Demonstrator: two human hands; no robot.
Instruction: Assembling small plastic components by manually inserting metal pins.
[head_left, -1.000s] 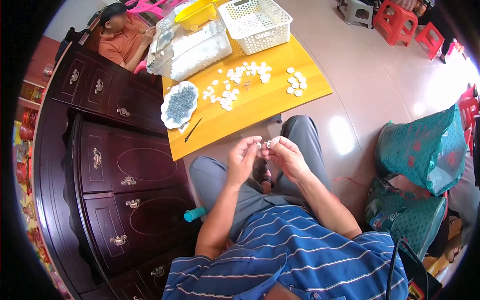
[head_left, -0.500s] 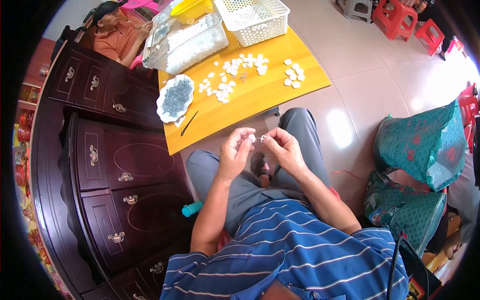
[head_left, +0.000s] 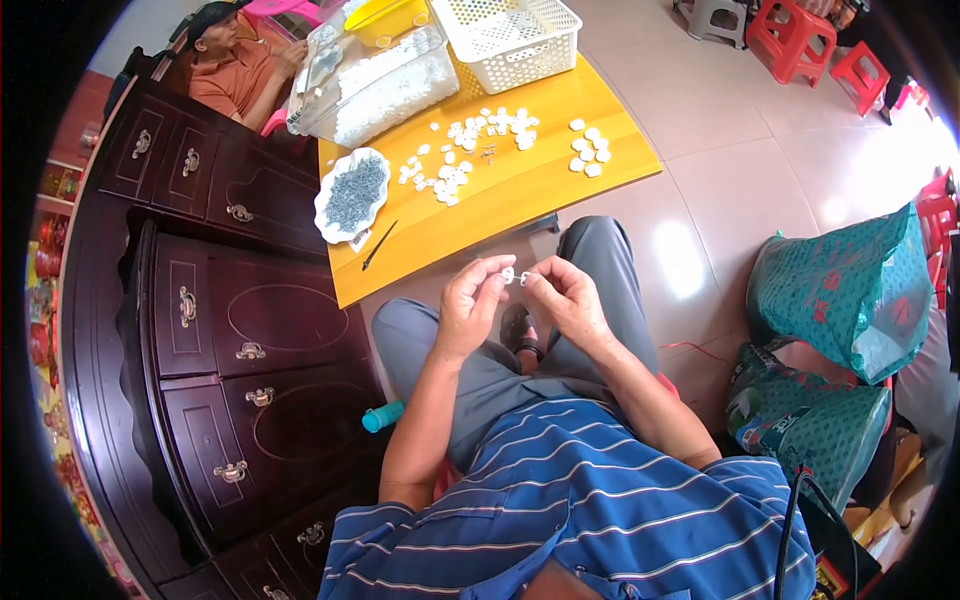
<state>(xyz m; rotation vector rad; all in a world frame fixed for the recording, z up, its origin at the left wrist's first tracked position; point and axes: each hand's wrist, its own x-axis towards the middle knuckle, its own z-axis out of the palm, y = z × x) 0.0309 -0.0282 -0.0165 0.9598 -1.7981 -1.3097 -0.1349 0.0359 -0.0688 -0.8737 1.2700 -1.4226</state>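
Above my lap, my left hand [head_left: 474, 303] pinches a small white plastic piece [head_left: 508, 274] between thumb and forefinger. My right hand [head_left: 568, 300] is closed on a second small white piece [head_left: 526, 279], close beside the first; a thin link seems to run between them, too small to make out. On the wooden table [head_left: 480, 230] beyond lie several loose white pieces [head_left: 448, 185] and a separate group of rounded white pieces [head_left: 590, 150]. A white scalloped dish [head_left: 322, 208] holds many small grey metal parts [head_left: 354, 194]. Near it lies a thin black tool [head_left: 378, 247].
A clear bin of white pieces [head_left: 395, 95], a yellow scoop-like container [head_left: 385, 18] and a white perforated basket [head_left: 520, 68] stand at the table's far end. Dark wooden drawers [head_left: 270, 330] flank my left. Green bags [head_left: 840, 290] sit at right. Another person [head_left: 235, 70] sits far left.
Both hands stay almost in place. The white piece in my left hand has turned slightly between the fingertips.
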